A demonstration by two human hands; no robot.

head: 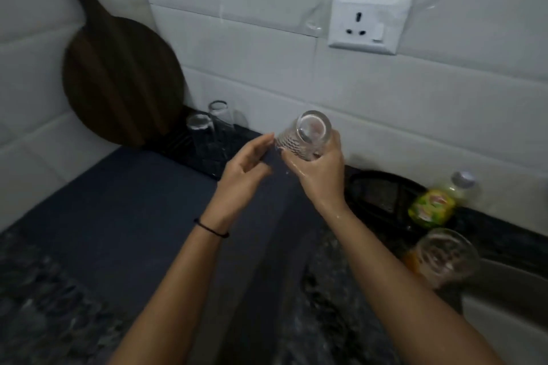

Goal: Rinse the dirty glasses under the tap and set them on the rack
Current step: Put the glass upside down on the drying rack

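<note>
The light was dim and greyish, brightest on the white wall tiles (267, 68) and lost on the dark worktop (44, 305). Motion blur softened everything, worst on the bottle (436, 204) and the edge glass (444, 258). A wet sheen glinted on the right hand (320, 175) and the held glass (308, 139). Tile lines bowed outward.

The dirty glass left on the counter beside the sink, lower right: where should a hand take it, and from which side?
The dirty glass seems to stand mouth up, so probably grip round its side wall at mid-height, coming from the near left, where it is free; the green-labelled bottle crowds its far side. The right hand is nearest, but it grips a patterned glass.
</note>
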